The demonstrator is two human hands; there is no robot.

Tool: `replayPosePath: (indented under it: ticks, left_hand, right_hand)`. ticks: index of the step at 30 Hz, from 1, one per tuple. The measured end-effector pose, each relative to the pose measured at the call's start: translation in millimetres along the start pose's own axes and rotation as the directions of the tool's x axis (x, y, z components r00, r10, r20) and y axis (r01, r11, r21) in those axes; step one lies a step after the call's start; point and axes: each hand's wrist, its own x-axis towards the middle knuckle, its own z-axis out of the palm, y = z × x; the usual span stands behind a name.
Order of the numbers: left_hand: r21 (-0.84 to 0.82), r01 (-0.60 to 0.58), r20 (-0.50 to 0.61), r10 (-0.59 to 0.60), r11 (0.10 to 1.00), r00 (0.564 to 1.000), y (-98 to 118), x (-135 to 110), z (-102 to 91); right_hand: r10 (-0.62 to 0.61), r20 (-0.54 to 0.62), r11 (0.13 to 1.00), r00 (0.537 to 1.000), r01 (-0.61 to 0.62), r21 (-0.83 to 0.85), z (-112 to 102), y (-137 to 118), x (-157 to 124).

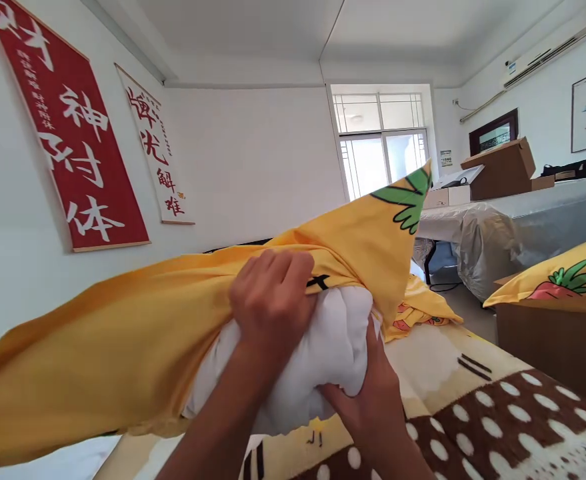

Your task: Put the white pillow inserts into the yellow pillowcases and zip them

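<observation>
I saw left hand (273,293) fisted on yellow cover (137,333) — right hand (373,393) gripping white padding (335,340) — judged taut cover best.

Pillow (340,333) partly in pillowcase (123,333), above blanket (443,367), box (547,353) right, window (365,163) behind, scrolls (87,160) left

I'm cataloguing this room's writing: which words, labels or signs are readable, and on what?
"财神附体": large white characters on the red scroll.
"解难": lower part of the white scroll; its upper characters are too stylised to be sure.
Too small or blurred: both scrolls' smaller writing, the air conditioner label, the wall notice.
</observation>
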Motion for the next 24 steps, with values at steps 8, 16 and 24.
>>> replayPosePath:
  ticks: [8, 16, 24]
  left_hand:
    - [0.139, 0.085, 0.859, -0.162, 0.987, 0.485, 5.0, -83.5, 54.4]
    - [0.030, 0.057, 0.914, -0.051, 0.998, 0.402, 26.0, -85.6, 66.4]
    - [-0.162, -0.059, 0.929, 0.172, 0.985, 0.328, 65.4, -91.2, 48.6]
  right_hand:
    - [-0.019, 0.317, 0.989, 0.948, 0.064, -0.132, 15.0, 10.2, -1.8]
    - [-0.048, 0.611, 0.998, 0.790, 0.056, 0.007, 40.1, 34.3, -2.7]
    - [0.015, 0.542, 0.999, 0.840, 0.011, -0.044, 66.9, 63.4, -11.9]
